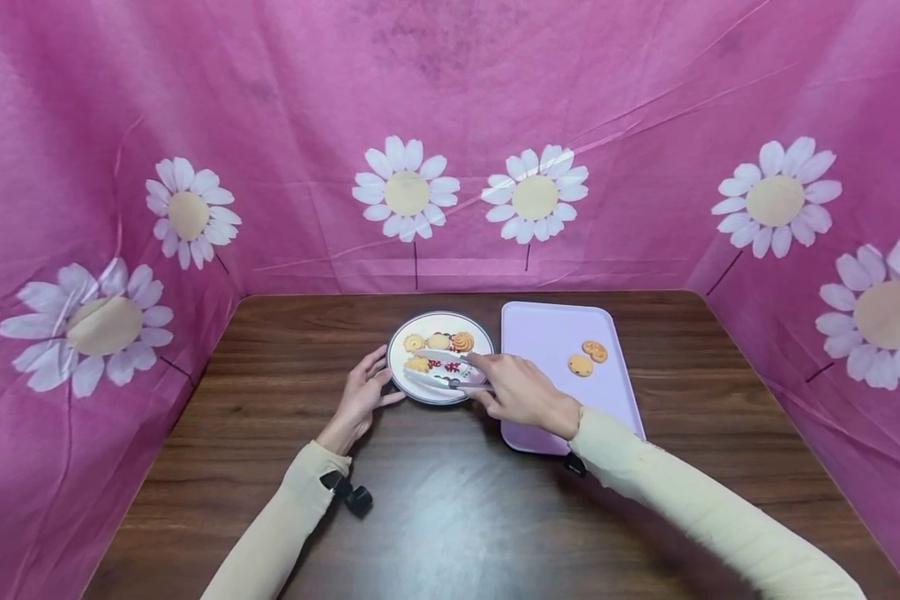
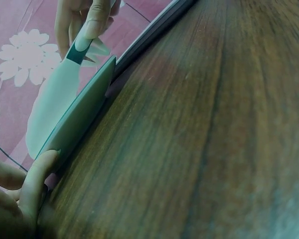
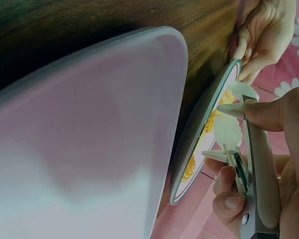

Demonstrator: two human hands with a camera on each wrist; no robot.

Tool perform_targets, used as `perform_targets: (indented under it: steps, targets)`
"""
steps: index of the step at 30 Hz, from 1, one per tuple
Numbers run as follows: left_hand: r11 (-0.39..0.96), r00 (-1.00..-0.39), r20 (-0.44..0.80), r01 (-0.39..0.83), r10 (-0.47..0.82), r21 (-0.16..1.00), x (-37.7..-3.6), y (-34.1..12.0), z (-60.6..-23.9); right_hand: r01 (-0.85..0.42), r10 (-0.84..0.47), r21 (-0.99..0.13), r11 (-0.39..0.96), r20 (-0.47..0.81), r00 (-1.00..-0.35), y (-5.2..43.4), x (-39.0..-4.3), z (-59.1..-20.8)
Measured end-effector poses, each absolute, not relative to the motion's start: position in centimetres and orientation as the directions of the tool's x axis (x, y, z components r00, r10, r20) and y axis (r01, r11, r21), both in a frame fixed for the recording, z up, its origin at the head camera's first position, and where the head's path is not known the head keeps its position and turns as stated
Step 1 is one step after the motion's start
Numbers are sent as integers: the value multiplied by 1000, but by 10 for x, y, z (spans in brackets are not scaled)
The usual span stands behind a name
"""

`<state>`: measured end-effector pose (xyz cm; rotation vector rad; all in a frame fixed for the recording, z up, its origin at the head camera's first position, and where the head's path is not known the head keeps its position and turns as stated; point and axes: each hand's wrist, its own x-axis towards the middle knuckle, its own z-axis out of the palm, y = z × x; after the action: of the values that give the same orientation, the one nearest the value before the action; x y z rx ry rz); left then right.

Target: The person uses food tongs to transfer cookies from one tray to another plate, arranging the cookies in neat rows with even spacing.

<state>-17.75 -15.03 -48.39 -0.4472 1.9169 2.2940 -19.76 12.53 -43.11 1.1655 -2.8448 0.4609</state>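
In the head view my right hand (image 1: pixel 525 392) grips a pair of tongs (image 1: pixel 433 381) with pale, leaf-shaped ends. The tongs reach over a round white plate (image 1: pixel 478 332) with a dark rim line, their two ends apart. A yellow cookie (image 1: pixel 418 364) lies at the ends of the tongs. Farther back on the plate are a round cookie (image 1: pixel 414 342), a pale cookie (image 1: pixel 438 341) and a swirled cookie (image 1: pixel 462 342). My left hand (image 1: pixel 360 398) holds the plate's left edge, thumb at the front and fingers behind. In the left wrist view the thumb (image 2: pixel 42 167) rests on the rim.
A lilac tray (image 1: pixel 547 329) stands right of the plate, close beside it. On it lie a round cookie (image 1: pixel 581 364) and a pretzel-shaped cookie (image 1: pixel 594 351). Both stand on a dark wooden table (image 1: pixel 435 500), with pink flowered cloth (image 1: pixel 465 92) around its back and sides.
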Motion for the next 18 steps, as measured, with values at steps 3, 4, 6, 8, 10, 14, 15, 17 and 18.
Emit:
perform_targets:
  steps: [3, 4, 6, 8, 10, 14, 15, 17, 18]
  targets:
    - [-191, -948, -304, -282, -98, 940, -178, -150, -484, -686, -676, -258, 680, 139, -723, 124, -199, -433]
    - [-192, -947, -307, -284, -98, 939, -178, -150, -484, -684, -675, -257, 683, 135, -725, 124, -200, -433]
    - [-193, -946, -309, -286, -100, 939, -178, -149, -485, -678, -673, -262, 687, 123, -730, 123, -201, -434]
    - [-193, -945, -312, -289, -99, 938, -178, -149, -484, -672, -671, -265, 691, 110, -734, 123, -202, -435]
    - [-192, -945, -311, -288, -99, 938, -178, -149, -484, -672, -671, -267, 691, 107, -733, 122, -203, -435]
    - [-194, -946, -308, -285, -98, 938, -177, -149, -482, -681, -678, -266, 682, 118, -726, 120, -204, -435]
    - [-197, -947, -307, -284, -98, 938, -177, -149, -482, -684, -680, -265, 680, 122, -723, 119, -204, -434]
    - [-201, -947, -306, -283, -95, 938, -177, -150, -482, -686, -683, -263, 678, 122, -721, 118, -204, -434]
    - [-204, -947, -308, -284, -95, 937, -177, -150, -483, -686, -683, -263, 678, 120, -721, 118, -204, -435]
